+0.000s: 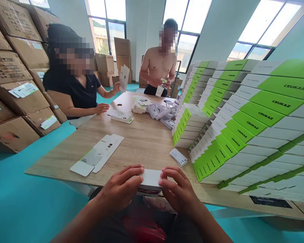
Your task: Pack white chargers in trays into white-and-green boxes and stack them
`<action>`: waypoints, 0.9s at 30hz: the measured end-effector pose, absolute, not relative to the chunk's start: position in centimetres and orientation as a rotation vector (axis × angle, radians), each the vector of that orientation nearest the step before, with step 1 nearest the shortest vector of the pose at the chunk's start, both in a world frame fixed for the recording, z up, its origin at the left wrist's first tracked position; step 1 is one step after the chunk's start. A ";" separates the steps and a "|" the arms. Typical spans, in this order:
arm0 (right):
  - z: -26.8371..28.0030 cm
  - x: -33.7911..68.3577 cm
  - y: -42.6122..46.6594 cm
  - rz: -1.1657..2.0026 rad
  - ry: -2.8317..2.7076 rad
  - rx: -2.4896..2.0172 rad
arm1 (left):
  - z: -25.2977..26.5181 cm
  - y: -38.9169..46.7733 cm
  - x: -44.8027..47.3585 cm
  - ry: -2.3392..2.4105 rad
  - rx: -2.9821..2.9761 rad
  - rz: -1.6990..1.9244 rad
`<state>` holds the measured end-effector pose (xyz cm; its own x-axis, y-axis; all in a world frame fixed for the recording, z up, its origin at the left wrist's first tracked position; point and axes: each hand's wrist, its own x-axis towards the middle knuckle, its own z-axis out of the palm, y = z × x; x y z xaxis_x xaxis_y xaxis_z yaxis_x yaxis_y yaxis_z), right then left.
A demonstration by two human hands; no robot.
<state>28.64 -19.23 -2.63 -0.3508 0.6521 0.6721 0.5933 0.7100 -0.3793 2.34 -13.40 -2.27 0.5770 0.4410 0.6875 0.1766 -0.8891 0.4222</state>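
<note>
A small white box (pixel 152 178) is held between my two hands at the near edge of the table. My left hand (pixel 123 184) grips its left end, fingertips and thumb on the top edge. On the other end my right hand (pixel 178 187) is closed the same way. The box's lower front face looks dark, and its underside is hidden. Left of my hands lies a flattened white and green carton (pixel 100 153). A small stack of white printed cards (pixel 178 157) rests beyond my right hand.
Tall stacks of white and green boxes (pixel 243 131) fill the table's right side. White trays (pixel 162 111) and a pile of flat cartons (pixel 140 104) lie farther back. One co-worker (pixel 73 87) sits at the left, another (pixel 159 64) stands behind. Brown cartons (pixel 15 84) line the left wall.
</note>
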 end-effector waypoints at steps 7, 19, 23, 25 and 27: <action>-0.6 26.9 -19.9 0.444 -1.836 -1.179 | -1.2 -15.2 3.6 0.952 2.089 1.139; -1.6 28.6 -19.4 0.183 -2.032 -0.942 | -1.7 -14.7 3.3 0.764 2.202 1.253; -2.2 29.3 -19.2 0.088 -2.105 -0.866 | -3.1 -13.8 2.8 0.557 2.411 1.335; -2.4 29.2 -19.1 0.081 -2.065 -0.880 | -3.5 -13.6 2.9 0.536 2.461 1.357; -2.5 28.9 -19.1 0.067 -2.030 -0.901 | -3.7 -13.6 3.1 0.554 2.479 1.371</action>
